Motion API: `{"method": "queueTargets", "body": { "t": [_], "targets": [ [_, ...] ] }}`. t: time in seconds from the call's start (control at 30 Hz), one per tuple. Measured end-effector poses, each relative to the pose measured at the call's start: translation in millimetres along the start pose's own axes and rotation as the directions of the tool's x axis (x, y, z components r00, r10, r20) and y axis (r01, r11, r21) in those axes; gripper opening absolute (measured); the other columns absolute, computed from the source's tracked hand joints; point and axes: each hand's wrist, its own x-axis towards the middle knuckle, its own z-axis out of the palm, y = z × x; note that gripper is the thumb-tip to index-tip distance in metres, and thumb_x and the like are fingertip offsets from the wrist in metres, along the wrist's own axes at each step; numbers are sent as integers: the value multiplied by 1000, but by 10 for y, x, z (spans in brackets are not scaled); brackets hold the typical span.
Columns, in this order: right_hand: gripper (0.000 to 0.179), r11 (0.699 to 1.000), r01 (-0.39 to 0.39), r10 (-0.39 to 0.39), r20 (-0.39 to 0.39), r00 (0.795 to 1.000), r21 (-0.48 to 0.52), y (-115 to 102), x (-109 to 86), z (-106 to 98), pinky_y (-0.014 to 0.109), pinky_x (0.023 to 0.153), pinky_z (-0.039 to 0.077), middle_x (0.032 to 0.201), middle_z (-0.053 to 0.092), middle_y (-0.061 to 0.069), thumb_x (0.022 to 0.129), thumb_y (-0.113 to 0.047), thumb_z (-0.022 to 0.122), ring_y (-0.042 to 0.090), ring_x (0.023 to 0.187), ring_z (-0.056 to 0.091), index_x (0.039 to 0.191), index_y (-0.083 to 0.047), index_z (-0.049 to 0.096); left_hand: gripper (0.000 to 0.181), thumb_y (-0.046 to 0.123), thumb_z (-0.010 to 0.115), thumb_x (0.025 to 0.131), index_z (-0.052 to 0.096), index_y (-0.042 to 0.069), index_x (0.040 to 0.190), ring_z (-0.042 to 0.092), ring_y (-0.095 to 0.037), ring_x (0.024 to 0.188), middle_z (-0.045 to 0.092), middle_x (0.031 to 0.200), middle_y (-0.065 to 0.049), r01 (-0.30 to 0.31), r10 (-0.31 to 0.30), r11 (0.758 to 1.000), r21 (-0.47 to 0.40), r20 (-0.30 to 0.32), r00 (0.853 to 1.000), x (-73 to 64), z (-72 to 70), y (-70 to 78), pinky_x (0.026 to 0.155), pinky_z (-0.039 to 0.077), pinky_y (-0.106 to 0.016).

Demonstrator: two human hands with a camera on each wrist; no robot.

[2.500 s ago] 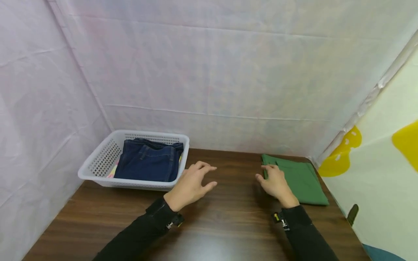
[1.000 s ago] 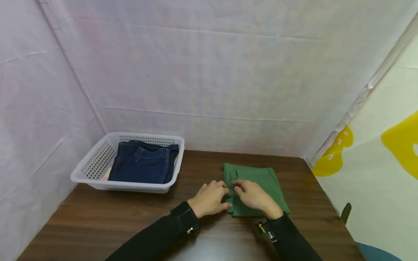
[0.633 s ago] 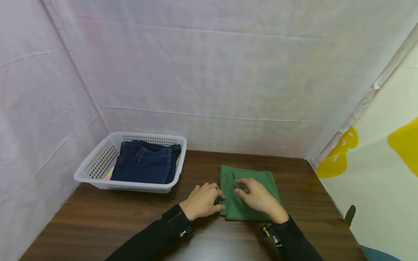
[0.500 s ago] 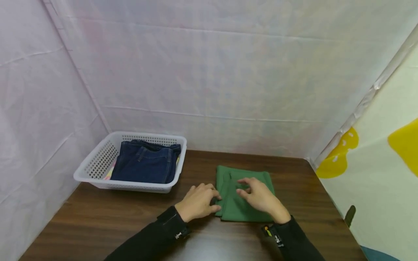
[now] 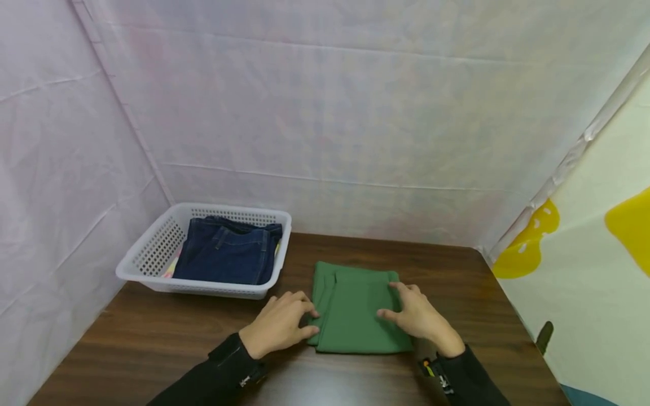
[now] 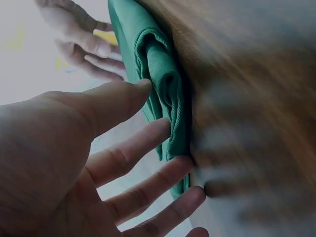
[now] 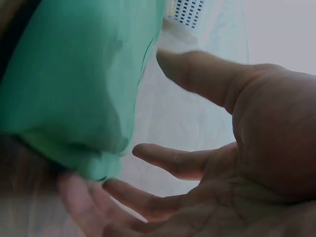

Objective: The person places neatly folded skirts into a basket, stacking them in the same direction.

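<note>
A folded green garment (image 5: 355, 316) lies flat on the wooden table, its layered left edge slightly staggered. My left hand (image 5: 279, 324) is at that edge, fingers extended; in the left wrist view the thumb and fingertips (image 6: 160, 129) touch or nearly touch the rolled folds of the garment (image 6: 170, 84). On the other side, my right hand (image 5: 420, 317) has its thumb over the cloth and its fingers along the right edge. Seen from the right wrist, the spread fingers (image 7: 163, 160) lie beside the garment (image 7: 84, 74); whether all of them touch it I cannot tell.
A white perforated basket (image 5: 203, 286) stands at the back left, holding folded dark blue jeans (image 5: 225, 254) over something pink and yellow. White sheeting (image 5: 325, 113) rises behind and to the left of the table (image 5: 183, 338). A printed cloth (image 5: 599, 293) hangs on the right.
The green garment has come from the table's right side to the middle, sliding left and nearer. The left hand moved left with it; the right hand has shifted back to the garment's right edge.
</note>
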Motion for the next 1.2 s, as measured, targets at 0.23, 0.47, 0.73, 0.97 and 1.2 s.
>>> {"method": "queueTargets", "body": {
  "t": [0.23, 0.47, 0.73, 0.97, 1.2],
  "targets": [
    [94, 999, -25, 23, 40, 999, 39, -46, 11, 103, 54, 91, 48, 140, 46, 25, 80, -42, 86, 40, 122, 51, 153, -7, 37, 23, 48, 75, 90, 74, 27, 99, 53, -15, 91, 58, 104, 4, 52, -53, 994, -91, -11, 999, -121, -20, -40, 75, 46, -38],
    [100, 998, -37, 35, 30, 999, 42, -85, 30, 202, 47, 84, 51, 130, 47, 21, 73, -35, 91, 33, 111, 56, 153, -9, 38, 41, 46, 78, 88, 67, 14, 111, 49, -19, 86, 50, 103, -6, 106, -110, 975, -196, -9, 994, -108, 37, -5, 73, 46, -37],
    [101, 999, -31, 29, 41, 999, 43, -97, 81, 285, 50, 86, 50, 134, 48, 21, 72, -36, 92, 36, 118, 54, 154, -10, 38, 87, 45, 83, 82, 42, 11, 151, 58, -30, 98, 44, 123, -22, 225, -224, 935, -273, 36, 974, -21, 91, 37, 77, 52, -44],
    [103, 999, -8, 7, 20, 1000, 33, -122, 104, 302, 53, 89, 49, 137, 49, 23, 72, -33, 92, 39, 121, 52, 156, -15, 36, 92, 34, 87, 80, 38, 12, 154, 54, -34, 111, 47, 126, -22, 236, -230, 924, -301, 55, 972, 52, 90, 37, 86, 50, -48],
    [102, 996, 63, -65, 29, 997, 61, -125, 131, 310, 58, 94, 46, 145, 47, 21, 74, -27, 91, 42, 129, 47, 158, -27, 34, 87, 26, 85, 82, 38, 16, 155, 51, -35, 120, 50, 132, -18, 206, -192, 931, -302, 75, 978, 95, 69, 39, 93, 47, -49]
  ]
}}
